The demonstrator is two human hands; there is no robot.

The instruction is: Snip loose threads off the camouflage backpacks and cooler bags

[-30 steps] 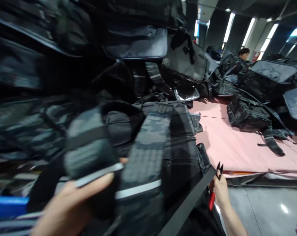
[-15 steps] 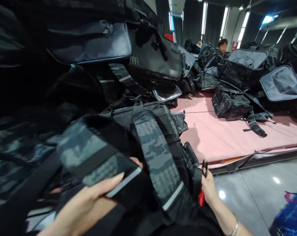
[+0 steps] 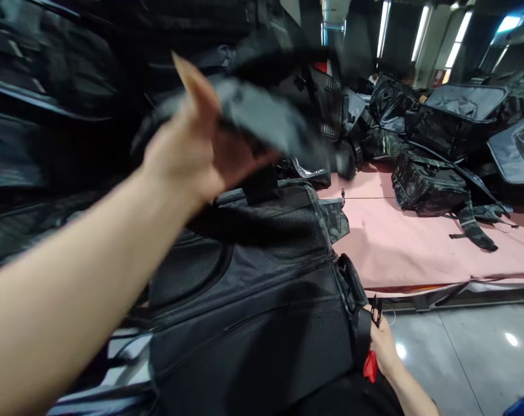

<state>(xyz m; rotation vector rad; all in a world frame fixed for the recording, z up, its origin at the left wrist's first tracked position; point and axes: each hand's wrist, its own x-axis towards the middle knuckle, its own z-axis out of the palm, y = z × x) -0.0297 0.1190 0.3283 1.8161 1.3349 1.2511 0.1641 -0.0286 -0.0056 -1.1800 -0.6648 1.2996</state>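
A black backpack (image 3: 253,323) lies in front of me with its mesh back panel facing up. My left hand (image 3: 201,144) is raised above it, blurred by motion, and closed on the backpack's camouflage shoulder strap (image 3: 266,118), which is flung up and away. My right hand (image 3: 381,346) sits low at the backpack's right edge, closed on small thread snips (image 3: 373,341) with a red handle and black tips, and pressed against a black webbing strap (image 3: 361,338).
A tall heap of dark bags (image 3: 71,115) fills the left and back. A pink table (image 3: 417,242) to the right carries a camouflage backpack (image 3: 430,185) and open grey-lined bags (image 3: 461,115). Shiny grey floor (image 3: 461,358) lies at lower right.
My left hand has swung up from low in front, throwing the camouflage shoulder strap over the backpack and uncovering its mesh back panel. My right hand has stayed by the backpack's right edge with the snips.
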